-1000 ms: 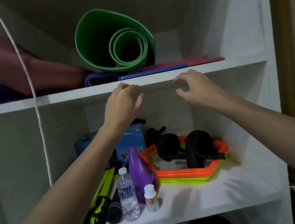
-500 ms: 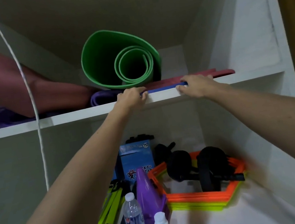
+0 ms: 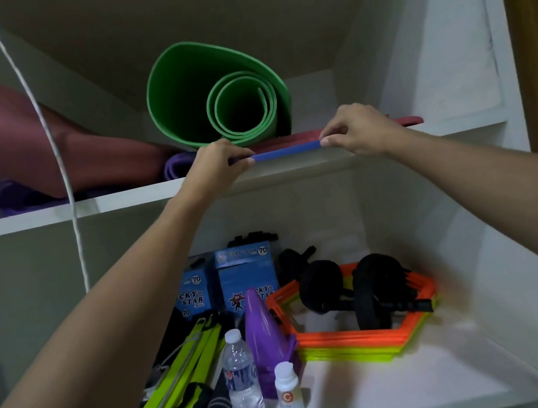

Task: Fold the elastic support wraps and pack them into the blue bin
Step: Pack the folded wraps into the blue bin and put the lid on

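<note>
Pinching a flat blue strip at the front edge of the upper shelf, both hands are closed on it: the left hand grips its left end, the right hand its right end, thumb under and fingers over. Whether this blue piece is the rim of the bin or something else, I cannot tell; only its thin front edge shows. It lies beneath a flat red mat, which reaches toward the shelf's right end. On top sits a loosely rolled green mat, leaving little room above the strip. To the left along the same edge lie a purple roll and a dull pink mat, filling the shelf to its left corner.

A white cord hangs down in front of the shelf's left part, apart from both arms.

Below, the lower shelf is crowded on the left and middle: blue boxes at the back, a purple cone, a water bottle and a small white bottle near the front edge, orange hexagon frames with a black roller in them. Its front right corner is bare.
</note>
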